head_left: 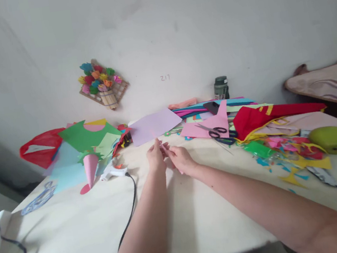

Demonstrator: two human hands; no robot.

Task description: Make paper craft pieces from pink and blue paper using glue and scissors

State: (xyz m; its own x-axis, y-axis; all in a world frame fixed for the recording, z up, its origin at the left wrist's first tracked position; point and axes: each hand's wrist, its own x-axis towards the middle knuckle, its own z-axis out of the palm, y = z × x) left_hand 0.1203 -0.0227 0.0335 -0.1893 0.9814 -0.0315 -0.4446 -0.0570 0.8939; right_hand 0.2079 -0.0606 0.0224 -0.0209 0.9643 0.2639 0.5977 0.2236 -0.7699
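The left hand [155, 155] and right hand [182, 159] pinch what looks like a pink strip [163, 147], its length slanting between their fingertips, away toward the left.

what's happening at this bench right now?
A person's left hand and right hand meet over the table, both fingering a small pink piece; its shape is too blurred to tell. A pink cone and a white glue gun lie to the left. Scissors rest on pink paper to the right, with colored scraps nearer the right edge.
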